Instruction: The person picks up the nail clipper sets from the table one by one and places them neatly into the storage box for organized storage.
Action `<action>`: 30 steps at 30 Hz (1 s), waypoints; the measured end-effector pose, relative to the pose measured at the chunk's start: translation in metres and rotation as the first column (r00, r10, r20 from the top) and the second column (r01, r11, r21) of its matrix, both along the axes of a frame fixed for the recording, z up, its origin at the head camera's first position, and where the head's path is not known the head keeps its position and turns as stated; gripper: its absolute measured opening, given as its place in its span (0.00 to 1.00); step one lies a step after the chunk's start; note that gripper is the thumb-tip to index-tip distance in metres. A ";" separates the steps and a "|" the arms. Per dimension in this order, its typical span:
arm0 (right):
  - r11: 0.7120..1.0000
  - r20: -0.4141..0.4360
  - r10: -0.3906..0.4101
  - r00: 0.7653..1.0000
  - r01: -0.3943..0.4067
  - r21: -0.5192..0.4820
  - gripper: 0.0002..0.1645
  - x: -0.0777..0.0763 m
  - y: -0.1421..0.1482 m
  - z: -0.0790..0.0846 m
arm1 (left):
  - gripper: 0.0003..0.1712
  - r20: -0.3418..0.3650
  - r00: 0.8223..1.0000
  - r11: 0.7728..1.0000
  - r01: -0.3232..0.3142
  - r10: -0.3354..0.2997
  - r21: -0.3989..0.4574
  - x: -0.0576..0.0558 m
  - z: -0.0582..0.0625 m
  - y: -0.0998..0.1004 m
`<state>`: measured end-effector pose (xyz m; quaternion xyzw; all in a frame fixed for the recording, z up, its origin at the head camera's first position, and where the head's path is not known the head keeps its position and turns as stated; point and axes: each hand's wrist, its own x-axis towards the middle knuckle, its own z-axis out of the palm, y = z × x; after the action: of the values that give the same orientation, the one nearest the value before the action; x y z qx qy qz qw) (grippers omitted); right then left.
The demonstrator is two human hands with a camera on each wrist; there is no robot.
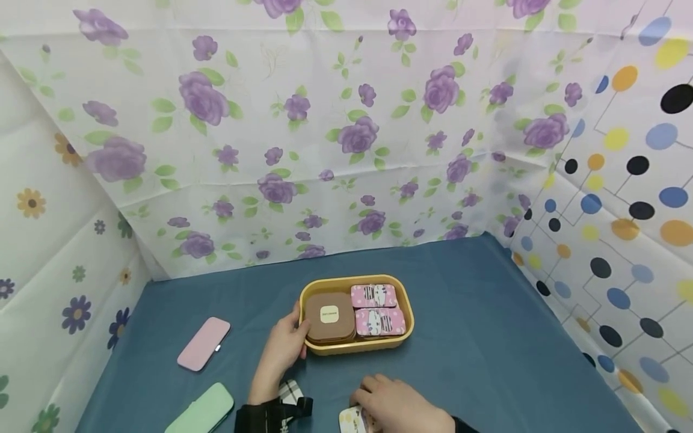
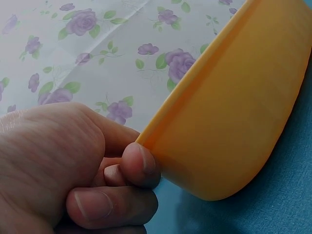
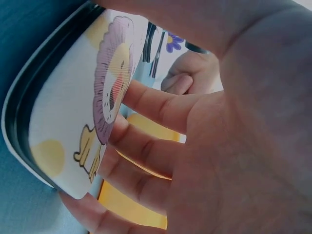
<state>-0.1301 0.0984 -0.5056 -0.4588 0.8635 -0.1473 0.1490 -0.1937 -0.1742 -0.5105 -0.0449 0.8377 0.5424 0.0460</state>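
Fingers (image 2: 139, 162) of the left hand (image 1: 286, 341), we see, pinch the yellow tray (image 1: 373, 346) at its rim; the right hand (image 1: 397, 403), fingers spread, grips a lion-printed case (image 3: 56, 122).

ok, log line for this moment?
left hand: grips yellow tray | right hand: holds white printed tin | in tray: brown square case, pink tins

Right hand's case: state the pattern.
White case, yellow spots, purple-maned cartoon animal; clearest in right wrist view.
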 end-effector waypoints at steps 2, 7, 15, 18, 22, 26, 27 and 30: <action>1.000 0.017 -0.008 1.000 0.008 0.004 0.17 0.000 0.001 0.002 | 0.40 0.002 1.000 1.000 0.003 -0.003 0.001 0.000 0.000 0.000; 1.000 0.058 -0.014 0.998 0.013 0.013 0.19 -0.002 0.002 0.003 | 0.39 -0.001 1.000 1.000 0.001 -0.001 0.002 -0.001 0.002 0.000; 1.000 0.044 -0.006 0.999 0.008 -0.031 0.21 -0.004 0.007 0.005 | 0.39 0.002 1.000 1.000 0.002 -0.002 0.005 0.001 0.002 0.000; 0.999 0.035 -0.013 0.999 0.015 -0.040 0.25 -0.006 0.010 0.006 | 0.40 0.009 1.000 1.000 -0.001 0.001 0.009 0.002 0.001 0.000; 0.999 0.015 -0.052 0.999 0.052 -0.002 0.36 -0.009 0.012 0.008 | 0.40 0.021 1.000 1.000 -0.002 0.001 0.019 0.002 0.000 0.000; 0.995 0.002 -0.083 0.997 0.083 0.046 0.41 -0.012 0.015 0.010 | 0.40 0.024 1.000 1.000 0.000 0.000 0.025 0.002 0.001 0.000; 0.994 0.006 -0.092 0.996 0.092 0.055 0.41 -0.013 0.015 0.011 | 0.40 0.024 1.000 1.000 -0.001 0.000 0.026 0.001 0.001 0.000; 0.990 0.023 -0.119 0.993 0.117 0.073 0.42 -0.017 0.017 0.014 | 0.40 0.024 1.000 1.000 -0.002 0.002 0.023 0.000 0.001 0.000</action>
<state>-0.1472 0.1156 -0.4917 -0.3993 0.8917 -0.1312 0.1679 -0.1933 -0.1741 -0.5093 -0.0517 0.8308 0.5513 0.0561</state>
